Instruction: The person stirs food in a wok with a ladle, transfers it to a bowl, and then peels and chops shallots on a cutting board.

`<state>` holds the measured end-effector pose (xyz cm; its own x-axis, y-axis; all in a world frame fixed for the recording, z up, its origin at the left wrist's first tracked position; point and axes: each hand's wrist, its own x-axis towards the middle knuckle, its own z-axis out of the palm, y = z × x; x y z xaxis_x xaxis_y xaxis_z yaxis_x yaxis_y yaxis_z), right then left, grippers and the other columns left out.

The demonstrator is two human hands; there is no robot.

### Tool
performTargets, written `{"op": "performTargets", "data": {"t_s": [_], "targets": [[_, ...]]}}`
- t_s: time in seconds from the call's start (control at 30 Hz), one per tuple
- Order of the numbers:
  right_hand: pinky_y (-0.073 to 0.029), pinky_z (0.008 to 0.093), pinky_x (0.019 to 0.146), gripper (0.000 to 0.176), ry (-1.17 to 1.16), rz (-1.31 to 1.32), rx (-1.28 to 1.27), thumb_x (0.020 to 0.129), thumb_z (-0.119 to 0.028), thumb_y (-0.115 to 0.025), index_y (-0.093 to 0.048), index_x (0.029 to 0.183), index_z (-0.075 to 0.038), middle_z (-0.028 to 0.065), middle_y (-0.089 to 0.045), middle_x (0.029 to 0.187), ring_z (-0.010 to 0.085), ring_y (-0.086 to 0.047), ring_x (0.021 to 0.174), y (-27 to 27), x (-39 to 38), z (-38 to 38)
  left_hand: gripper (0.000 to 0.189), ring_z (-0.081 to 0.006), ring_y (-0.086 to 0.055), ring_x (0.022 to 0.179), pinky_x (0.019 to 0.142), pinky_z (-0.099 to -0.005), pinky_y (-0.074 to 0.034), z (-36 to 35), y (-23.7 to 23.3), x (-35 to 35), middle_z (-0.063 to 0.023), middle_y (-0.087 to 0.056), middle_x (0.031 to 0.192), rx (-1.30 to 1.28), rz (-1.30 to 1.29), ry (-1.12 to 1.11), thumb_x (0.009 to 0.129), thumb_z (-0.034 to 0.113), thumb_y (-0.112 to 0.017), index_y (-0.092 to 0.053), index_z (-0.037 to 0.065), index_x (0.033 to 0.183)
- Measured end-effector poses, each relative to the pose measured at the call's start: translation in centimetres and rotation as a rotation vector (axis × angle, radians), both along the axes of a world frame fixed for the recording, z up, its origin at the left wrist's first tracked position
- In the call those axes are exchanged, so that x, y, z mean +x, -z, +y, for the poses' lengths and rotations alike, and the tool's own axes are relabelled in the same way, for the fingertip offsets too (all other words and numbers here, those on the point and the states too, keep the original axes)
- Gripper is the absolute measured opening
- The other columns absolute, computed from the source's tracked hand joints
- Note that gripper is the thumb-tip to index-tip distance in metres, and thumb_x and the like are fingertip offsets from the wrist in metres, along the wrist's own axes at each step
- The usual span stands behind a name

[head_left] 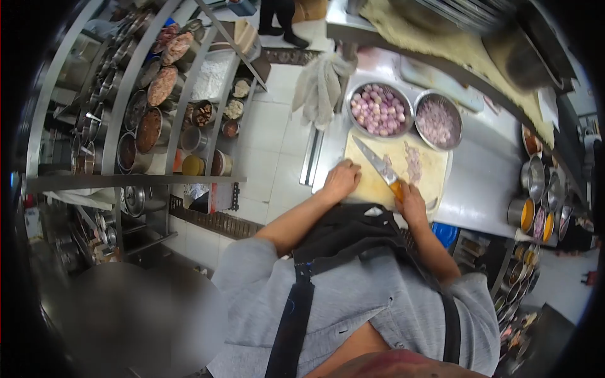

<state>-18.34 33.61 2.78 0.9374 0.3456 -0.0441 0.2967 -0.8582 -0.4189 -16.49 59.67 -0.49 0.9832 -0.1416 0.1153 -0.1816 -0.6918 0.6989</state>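
Observation:
My right hand (411, 201) grips the orange handle of a kitchen knife (377, 159), whose blade lies over the cutting board (365, 191) and points up and left. At the board's left edge rests my left hand (343, 180), fingers curled in; what they hold, if anything, is hidden. Chopped onion (413, 162) lies on the board to the right of the blade, with a few bits close beside the knife. Just beyond the board stands a steel bowl (351, 125) of peeled small onions. To its right is another steel bowl (455, 142) with chopped onion in it.
A grey cloth (320, 85) hangs at the counter's left end. On the left, a metal rack (135, 183) carries many food containers. A shelf (441, 62) runs above the counter's back. Several metal pots (533, 176) stand at the right. A person's legs (277, 19) show far off.

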Motion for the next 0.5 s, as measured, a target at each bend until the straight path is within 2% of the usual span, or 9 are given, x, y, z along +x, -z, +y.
{"op": "performTargets", "data": {"t_s": [0.07, 0.13, 0.17, 0.2, 0.23, 0.3, 0.5], "targets": [[-0.051, 0.0457, 0.081, 0.064, -0.017, 0.041, -0.001, 0.076, -0.009, -0.064, -0.043, 0.137, -0.008, 0.0191, -0.057, 0.097, 0.0389, -0.059, 0.091, 0.5, 0.3, 0.0, 0.022, -0.0364, -0.062, 0.088, 0.078, -0.0445, -0.052, -0.3, -0.2, 0.1, -0.0177, -0.062, 0.09, -0.008, -0.041, 0.0, 0.082, 0.015, -0.065, -0.067, 0.003, 0.101], [-0.051, 0.0466, 0.081, 0.061, 0.018, 0.096, 0.013, 0.076, -0.008, -0.063, -0.046, 0.134, -0.006, 0.0206, -0.058, 0.098, 0.04, -0.059, 0.093, -0.5, 0.4, 0.7, 0.028, -0.0355, -0.062, 0.086, 0.077, -0.0435, -0.052, -0.3, -0.1, 0.2, -0.0181, -0.062, 0.091, -0.022, -0.089, -0.023, 0.082, 0.015, -0.066, -0.064, 0.002, 0.106], [-0.051, 0.0469, 0.082, 0.058, 0.0, 0.147, 0.096, 0.076, -0.008, -0.062, -0.048, 0.132, -0.005, 0.0217, -0.059, 0.101, 0.0411, -0.06, 0.094, -0.6, 0.4, 0.9, 0.032, -0.0398, -0.061, 0.093, 0.081, -0.046, -0.051, -0.1, -0.5, 0.2, -0.0221, -0.062, 0.101, -0.05, 0.018, 0.006, 0.082, 0.012, -0.065, -0.061, -0.001, 0.11], [-0.05, 0.0472, 0.083, 0.056, -0.021, 0.193, 0.18, 0.076, -0.008, -0.061, -0.05, 0.131, -0.005, 0.0227, -0.06, 0.105, 0.0422, -0.06, 0.095, -0.8, 0.2, 1.2, 0.032, -0.0398, -0.061, 0.093, 0.081, -0.046, -0.051, 0.1, -0.3, 0.1, -0.0221, -0.062, 0.101, -0.046, 0.034, 0.022, 0.082, 0.012, -0.065, -0.061, -0.001, 0.11], [-0.05, 0.0471, 0.083, 0.048, 0.008, 0.173, 0.242, 0.079, -0.01, -0.061, -0.054, 0.126, -0.002, 0.0247, -0.062, 0.107, 0.0436, -0.06, 0.099, -1.2, -0.2, 1.7, 0.029, -0.0403, -0.061, 0.093, 0.081, -0.0465, -0.051, 0.3, -0.2, 0.1, -0.0225, -0.062, 0.1, -0.096, 0.053, -0.005, 0.082, 0.01, -0.065, -0.061, -0.001, 0.108], [-0.049, 0.0469, 0.083, 0.045, 0.053, 0.238, 0.283, 0.083, -0.013, -0.061, -0.054, 0.126, -0.002, 0.0256, -0.063, 0.106, 0.0437, -0.06, 0.098, -0.8, -1.2, 2.0, 0.021, -0.0413, -0.06, 0.09, 0.079, -0.0482, -0.05, 0.3, -0.1, -0.2, -0.0231, -0.063, 0.094, -0.176, 0.051, -0.044, 0.082, 0.004, -0.063, -0.061, -0.001, 0.102], [-0.049, 0.0473, 0.082, 0.039, 0.088, 0.322, 0.374, 0.094, -0.026, -0.059, -0.055, 0.124, -0.002, 0.0281, -0.065, 0.099, 0.0442, -0.062, 0.095, 0.2, -2.0, 2.6, 0.012, -0.0388, -0.059, 0.087, 0.077, -0.0473, -0.048, 0.1, 0.0, 0.5, -0.0196, -0.063, 0.088, -0.068, -0.032, 0.047, 0.084, 0.004, -0.061, -0.06, 0.0, 0.095]]}}
